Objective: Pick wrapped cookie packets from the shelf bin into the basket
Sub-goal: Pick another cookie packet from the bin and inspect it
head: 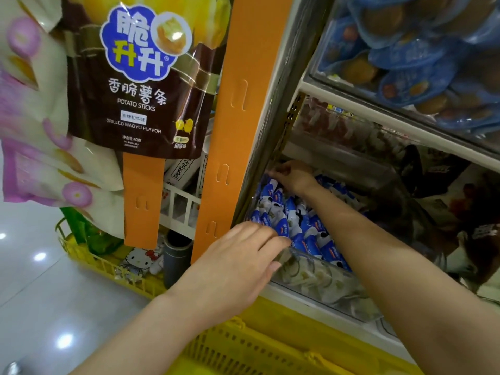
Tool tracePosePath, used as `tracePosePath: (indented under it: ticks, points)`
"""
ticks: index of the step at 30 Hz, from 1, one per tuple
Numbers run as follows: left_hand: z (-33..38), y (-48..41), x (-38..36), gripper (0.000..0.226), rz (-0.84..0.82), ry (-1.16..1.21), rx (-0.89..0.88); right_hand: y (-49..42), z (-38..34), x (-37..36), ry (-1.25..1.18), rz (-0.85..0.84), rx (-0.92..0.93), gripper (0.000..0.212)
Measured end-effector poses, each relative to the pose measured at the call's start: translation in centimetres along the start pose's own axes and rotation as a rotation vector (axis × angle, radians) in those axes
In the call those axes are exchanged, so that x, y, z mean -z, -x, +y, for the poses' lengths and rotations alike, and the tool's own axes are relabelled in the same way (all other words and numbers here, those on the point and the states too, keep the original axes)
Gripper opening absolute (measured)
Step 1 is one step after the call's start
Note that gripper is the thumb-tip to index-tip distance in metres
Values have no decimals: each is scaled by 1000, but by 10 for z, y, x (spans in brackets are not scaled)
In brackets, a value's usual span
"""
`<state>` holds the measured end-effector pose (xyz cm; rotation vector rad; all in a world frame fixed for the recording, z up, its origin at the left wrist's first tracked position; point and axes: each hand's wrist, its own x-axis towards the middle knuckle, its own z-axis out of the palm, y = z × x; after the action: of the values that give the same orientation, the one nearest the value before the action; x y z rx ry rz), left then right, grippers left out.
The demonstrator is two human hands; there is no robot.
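Reaching deep into the clear shelf bin (319, 280), the right hand (293, 175) sits at the far left corner. Its fingers (276, 173) are bent down onto the blue-and-white cookie packets (297, 220) heaped there; whether they clamp one I cannot tell. The left hand (238, 258) rests at the bin's front rim, fingers nearly straight and slightly apart, tips touching the rim beside the nearest packets and holding nothing. The yellow basket (243, 345) sits just below the bin, under both forearms. To the left, a brown potato sticks bag (135, 85) hangs beside an orange strip (243, 104).
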<state>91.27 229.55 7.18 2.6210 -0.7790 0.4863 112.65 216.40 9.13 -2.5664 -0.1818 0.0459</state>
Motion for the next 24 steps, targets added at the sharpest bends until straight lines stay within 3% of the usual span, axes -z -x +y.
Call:
tracePosePath:
  ticks: [5, 10, 16, 21, 24]
  points:
    - [-1, 0, -1, 38, -22, 14, -1, -7, 6, -1, 15, 48, -40, 20]
    - [-1, 0, -1, 40, -13, 26, -6, 2, 5, 3, 31, 76, 5, 23]
    - [3, -2, -2, 46, -4, 113, 46, 54, -6, 33, -171, 442, 207, 20]
    - [20, -5, 1, 45, 114, 559, 286, 131, -6, 51, -208, 482, 346, 6]
    - [40, -6, 9, 38, 245, 1020, 348, 181, -8, 53, -76, 484, 511, 4]
